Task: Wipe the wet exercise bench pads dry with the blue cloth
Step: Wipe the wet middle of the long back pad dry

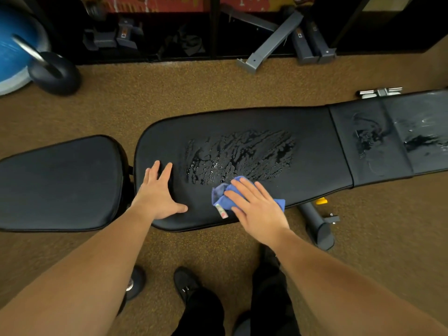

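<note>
While the right hand [254, 204] lies flat on the blue cloth [224, 192], its fingers are stretched out and only slightly fanned, pressing the bunched fabric down onto the near edge of the long back pad [315, 146]; nothing is pinched, the palm simply covers the cloth, and a small white tag peeks out at the cloth's near corner. Over to the left hand [158, 192]: fingers spread and extended, thumb swung wide toward the cloth, palm planted bare on the rounded left end of that same pad. Both forearms reach in straight from the bottom of the view, the wrists fairly level. Just beyond the cloth sits the wet patch [240, 156], a broad smear of beaded droplets across the middle of the pad (it glistens under the light), and the cloth's far edge is right at its near border. Further right, the headrest section [392, 137] shows streaky marks. The seat pad [60, 183] on the left looks matte, set apart by a narrow gap.
</note>
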Available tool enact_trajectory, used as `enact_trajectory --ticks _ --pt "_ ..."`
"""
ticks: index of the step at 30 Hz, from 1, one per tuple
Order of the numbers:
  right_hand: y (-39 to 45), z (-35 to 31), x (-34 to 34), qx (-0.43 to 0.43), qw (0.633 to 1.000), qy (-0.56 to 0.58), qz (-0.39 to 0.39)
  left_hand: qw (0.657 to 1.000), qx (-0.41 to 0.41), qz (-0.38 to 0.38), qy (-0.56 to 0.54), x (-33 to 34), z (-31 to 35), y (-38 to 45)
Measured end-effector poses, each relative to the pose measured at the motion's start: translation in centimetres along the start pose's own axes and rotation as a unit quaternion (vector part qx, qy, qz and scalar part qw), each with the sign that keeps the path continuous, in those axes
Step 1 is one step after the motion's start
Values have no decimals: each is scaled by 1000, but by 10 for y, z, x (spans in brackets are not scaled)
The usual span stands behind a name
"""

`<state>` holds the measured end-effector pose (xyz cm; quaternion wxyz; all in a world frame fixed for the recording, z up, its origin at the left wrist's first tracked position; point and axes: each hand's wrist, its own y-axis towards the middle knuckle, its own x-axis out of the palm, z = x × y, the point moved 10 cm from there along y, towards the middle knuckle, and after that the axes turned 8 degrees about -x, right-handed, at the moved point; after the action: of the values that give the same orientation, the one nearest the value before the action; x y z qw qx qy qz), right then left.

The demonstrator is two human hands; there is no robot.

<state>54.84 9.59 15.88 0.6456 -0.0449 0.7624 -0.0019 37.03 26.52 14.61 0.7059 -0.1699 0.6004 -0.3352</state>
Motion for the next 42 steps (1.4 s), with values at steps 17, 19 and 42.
enact_trajectory --ticks 17,19,42 --pt "-67 132 -44 128 988 65 54 1000 -9 10 16 -1 8 -2" --pt "-74 149 -50 133 984 96 69 999 -2 33 24 -4 18 -4" --pt "42 277 -76 85 995 41 31 972 152 2 180 24 264 38"
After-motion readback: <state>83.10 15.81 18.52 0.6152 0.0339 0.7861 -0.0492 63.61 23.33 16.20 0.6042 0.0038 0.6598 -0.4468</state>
